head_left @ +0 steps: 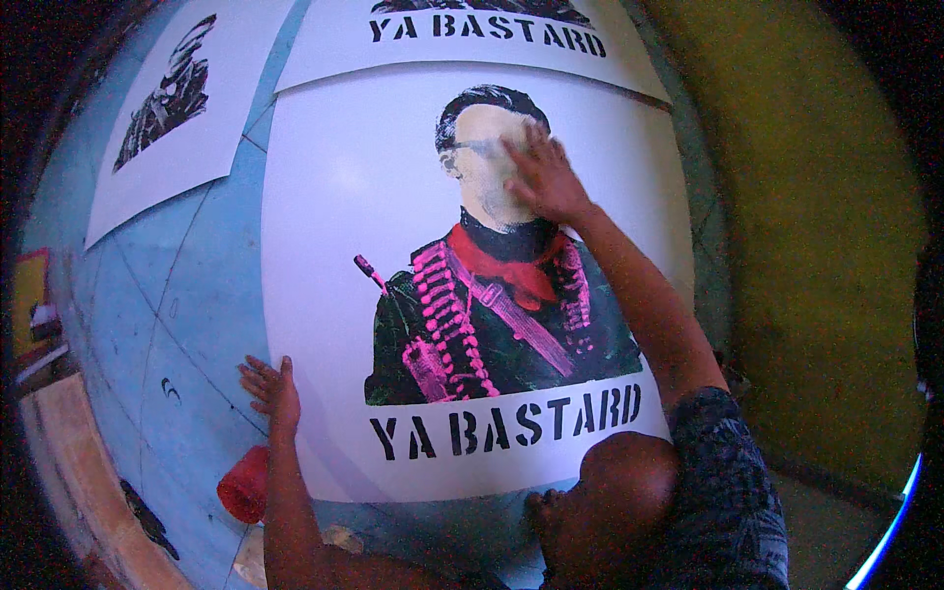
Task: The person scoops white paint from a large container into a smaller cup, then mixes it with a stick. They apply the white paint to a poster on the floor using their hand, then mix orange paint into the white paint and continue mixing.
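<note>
A large white poster [329, 246] lies in front of me. It bears a stencilled figure [521, 305] in dark clothing with a red scarf and pink ammunition belts, above a line of bold black lettering [501, 423]. My right hand [546, 175], slightly blurred, is over the figure's head with its fingers spread and nothing in it. The hand hides part of the printed face. Beside the poster's lower left edge, my left hand [270, 388] has its fingers apart and holds nothing. Whether its palm touches the blue surface [197, 315] I cannot tell.
Another printed sheet [433, 49] meets the poster's far edge, and a black-and-white print [202, 128] lies at the far left. A red object [244, 484] is beside my left forearm. A yellowish surface [816, 246] runs along the right. A rounded bare form [629, 482] fills part of the lower edge.
</note>
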